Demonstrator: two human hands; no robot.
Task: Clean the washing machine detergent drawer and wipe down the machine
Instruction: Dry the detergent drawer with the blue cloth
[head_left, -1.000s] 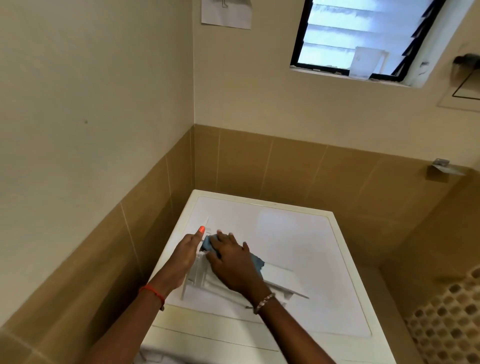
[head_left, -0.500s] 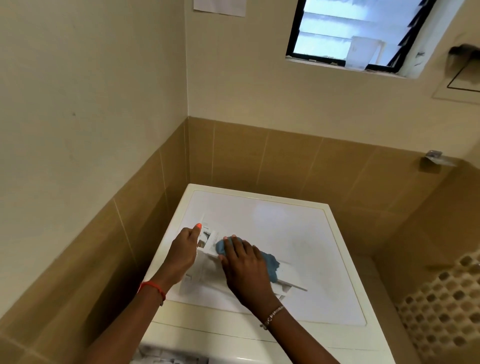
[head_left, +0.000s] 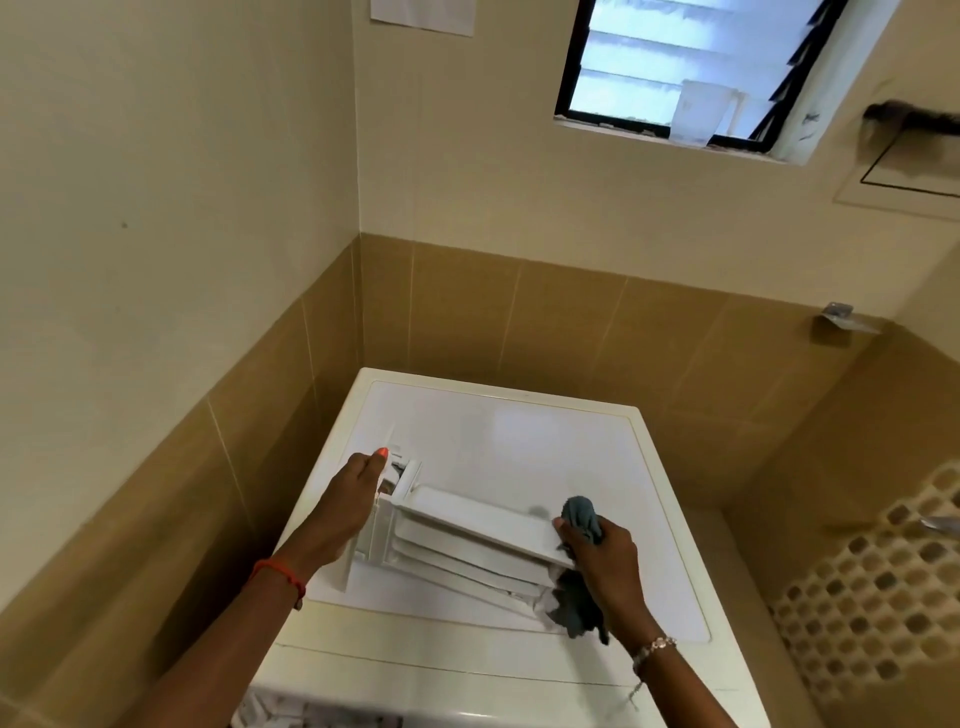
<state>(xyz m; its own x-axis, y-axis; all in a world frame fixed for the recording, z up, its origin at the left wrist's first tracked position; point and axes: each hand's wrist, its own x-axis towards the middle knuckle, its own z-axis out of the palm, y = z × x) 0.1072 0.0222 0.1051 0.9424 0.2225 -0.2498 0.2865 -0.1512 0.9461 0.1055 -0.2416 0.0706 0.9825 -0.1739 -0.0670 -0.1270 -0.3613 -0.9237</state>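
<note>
- Directly below us, beige walls meet in a corner, with a band of tan tiles along their lower part.
- We see the white washing machine pushed into that corner, its flat top facing us and its left side near the tiled wall.
- High on the far wall sits a black-framed window with slatted panes.
- On the machine's top, in the near left part, lies the white detergent drawer. Its long side runs from left to right, and it looks tipped onto one side, so that we see long ribbed faces.
- A sheet of paper hangs on the far wall, left of the window.
- Our left hand grips the drawer's left end, the thumb laid along the top. The other fingers are hidden behind the drawer.
- Our right hand is at the drawer's right end, fingers curled round a bunched cloth, with the thumb touching the drawer's edge.
- That grey-blue cloth sticks out above the fist and hangs below it, against the drawer's right end.
- A pale container stands on the window sill.
- We wear a red band on the left wrist and a beaded bracelet on the right.
</note>
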